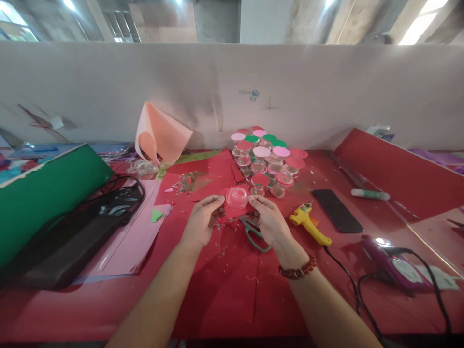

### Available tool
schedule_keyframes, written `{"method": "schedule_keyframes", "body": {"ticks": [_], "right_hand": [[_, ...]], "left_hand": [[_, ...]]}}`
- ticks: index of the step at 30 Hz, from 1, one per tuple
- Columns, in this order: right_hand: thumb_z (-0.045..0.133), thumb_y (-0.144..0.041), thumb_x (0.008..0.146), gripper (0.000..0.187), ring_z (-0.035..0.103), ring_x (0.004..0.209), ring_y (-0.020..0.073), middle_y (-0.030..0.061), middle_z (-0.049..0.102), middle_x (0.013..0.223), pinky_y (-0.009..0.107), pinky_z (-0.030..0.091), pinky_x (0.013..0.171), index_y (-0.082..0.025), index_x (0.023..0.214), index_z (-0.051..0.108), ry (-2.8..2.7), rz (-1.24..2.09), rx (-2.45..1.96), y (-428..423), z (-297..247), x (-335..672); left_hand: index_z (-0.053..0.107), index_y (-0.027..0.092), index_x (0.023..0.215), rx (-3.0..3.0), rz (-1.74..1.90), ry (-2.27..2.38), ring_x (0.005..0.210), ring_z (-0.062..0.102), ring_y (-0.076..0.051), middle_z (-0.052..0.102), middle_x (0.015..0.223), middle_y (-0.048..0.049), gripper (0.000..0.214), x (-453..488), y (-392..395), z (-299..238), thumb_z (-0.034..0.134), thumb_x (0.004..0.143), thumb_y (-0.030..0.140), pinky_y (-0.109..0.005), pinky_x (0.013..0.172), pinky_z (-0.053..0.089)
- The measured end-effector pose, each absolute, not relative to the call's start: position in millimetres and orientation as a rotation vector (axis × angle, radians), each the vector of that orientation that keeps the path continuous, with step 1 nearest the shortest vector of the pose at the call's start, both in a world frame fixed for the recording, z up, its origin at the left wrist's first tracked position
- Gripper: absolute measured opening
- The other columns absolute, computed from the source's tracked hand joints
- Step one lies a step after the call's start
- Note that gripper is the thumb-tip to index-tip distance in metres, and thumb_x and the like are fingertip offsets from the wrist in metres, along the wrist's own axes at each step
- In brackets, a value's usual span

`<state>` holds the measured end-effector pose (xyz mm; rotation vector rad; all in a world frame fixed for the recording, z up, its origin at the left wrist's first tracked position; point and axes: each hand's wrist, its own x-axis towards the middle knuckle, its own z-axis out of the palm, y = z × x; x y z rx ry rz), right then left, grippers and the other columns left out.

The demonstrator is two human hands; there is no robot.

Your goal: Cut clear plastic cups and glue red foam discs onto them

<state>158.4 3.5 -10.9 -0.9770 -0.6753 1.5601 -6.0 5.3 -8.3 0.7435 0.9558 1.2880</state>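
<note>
Above the red table covering, a clear plastic dome lid [237, 198] sits between my hands, against a small piece of red paper. On its left edge the thumb and fingers of my left hand [203, 216] are pinched together. My right hand [268, 220] pinches the opposite edge, and a red bead bracelet circles that wrist. Whether the paper is fixed to the lid, I cannot tell. Green-handled scissors [257, 237] lie beneath my right hand, their blades partly hidden. Just beyond stand several clear plastic cups topped with paper discs [261, 153] in red, pink and green.
To the right lie a yellow glue gun [311, 224] with a cord, a black phone [337, 210], a glue stick [369, 194] and a purple power strip [397, 266]. A black bag [83, 241] and pink sheets [136, 232] are left. Paper scraps [188, 182] litter the red sheets.
</note>
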Motion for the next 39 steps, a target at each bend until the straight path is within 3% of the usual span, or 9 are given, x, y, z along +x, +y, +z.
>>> {"method": "schedule_keyframes", "body": {"ticks": [7, 10, 14, 17, 21, 25, 31, 35, 39], "right_hand": [[0.084, -0.026, 0.057, 0.026, 0.051, 0.045, 0.0076, -0.0049, 0.061, 0.055, 0.02, 0.047, 0.048, -0.019, 0.069, 0.062, -0.467, 1.703, -1.016, 5, -10, 156], [0.084, -0.028, 0.057, 0.026, 0.052, 0.046, 0.008, -0.0046, 0.061, 0.057, 0.021, 0.045, 0.048, -0.019, 0.07, 0.062, -0.498, 1.703, -1.027, 5, -14, 153], [0.08, -0.043, 0.062, 0.031, 0.056, 0.056, 0.0105, -0.0029, 0.063, 0.067, 0.022, 0.046, 0.053, -0.02, 0.075, 0.065, -0.748, 1.514, -1.041, 2, -20, 150], [0.073, -0.048, 0.07, 0.029, 0.054, 0.064, 0.0118, -0.0022, 0.062, 0.072, 0.022, 0.045, 0.058, -0.02, 0.076, 0.067, -0.948, 1.312, -1.031, -1, -20, 147], [0.069, -0.047, 0.074, 0.027, 0.052, 0.067, 0.0128, -0.0014, 0.062, 0.073, 0.023, 0.044, 0.061, -0.02, 0.076, 0.067, -1.003, 1.264, -1.01, -4, -14, 145], [0.07, -0.042, 0.074, 0.021, 0.051, 0.067, 0.0114, -0.0026, 0.061, 0.072, 0.023, 0.043, 0.066, -0.021, 0.075, 0.069, -1.002, 1.261, -0.937, -7, -9, 147], [0.075, -0.039, 0.069, 0.021, 0.051, 0.063, 0.0112, -0.002, 0.062, 0.07, 0.024, 0.042, 0.061, -0.02, 0.076, 0.07, -0.965, 1.336, -0.909, -8, -5, 147], [0.078, -0.037, 0.065, 0.021, 0.051, 0.06, 0.0104, -0.0026, 0.062, 0.066, 0.023, 0.041, 0.059, -0.02, 0.072, 0.068, -0.997, 1.316, -0.918, -8, -3, 148], [0.079, -0.037, 0.063, 0.022, 0.053, 0.059, 0.0105, -0.0018, 0.063, 0.067, 0.024, 0.042, 0.06, -0.02, 0.072, 0.068, -0.979, 1.353, -0.906, -9, -3, 148]], "left_hand": [[0.066, 0.016, 0.067, 0.757, 1.33, 0.923, 0.06, 0.057, -0.01, 0.062, 0.064, 0.0011, 0.016, -6, 6, -8, 0.078, 0.067, 0.027, -0.022, 0.062, 0.046], [0.065, 0.016, 0.067, 0.743, 1.334, 0.927, 0.061, 0.057, -0.01, 0.063, 0.067, 0.001, 0.018, -6, 4, -6, 0.078, 0.067, 0.028, -0.022, 0.062, 0.046], [0.066, 0.02, 0.099, 0.811, 1.308, 0.907, 0.066, 0.059, -0.011, 0.067, 0.082, -0.0005, 0.034, -3, -2, 2, 0.075, 0.071, 0.037, -0.022, 0.06, 0.045], [0.06, 0.022, 0.113, 0.882, 1.313, 0.945, 0.07, 0.062, -0.012, 0.068, 0.083, -0.0002, 0.055, -1, -6, 7, 0.082, 0.064, 0.029, -0.022, 0.065, 0.046], [0.065, 0.018, 0.103, 0.855, 1.295, 0.899, 0.078, 0.066, -0.015, 0.073, 0.09, -0.0043, 0.049, 2, -5, 10, 0.084, 0.058, 0.021, -0.025, 0.074, 0.049], [0.07, 0.014, 0.084, 0.799, 1.262, 0.85, 0.071, 0.067, -0.014, 0.074, 0.082, -0.0048, 0.034, 1, -3, 10, 0.085, 0.054, 0.019, -0.027, 0.074, 0.051], [0.069, 0.016, 0.087, 0.799, 1.287, 0.815, 0.07, 0.065, -0.012, 0.072, 0.081, -0.0023, 0.033, 0, -4, 10, 0.082, 0.058, 0.016, -0.023, 0.072, 0.05], [0.068, 0.018, 0.092, 0.819, 1.276, 0.754, 0.08, 0.067, -0.015, 0.073, 0.089, -0.0035, 0.036, 1, -6, 13, 0.08, 0.059, 0.016, -0.026, 0.079, 0.051], [0.07, 0.017, 0.085, 0.84, 1.27, 0.765, 0.072, 0.066, -0.016, 0.072, 0.08, -0.0034, 0.028, 2, -5, 14, 0.079, 0.059, 0.018, -0.028, 0.074, 0.052]]}}
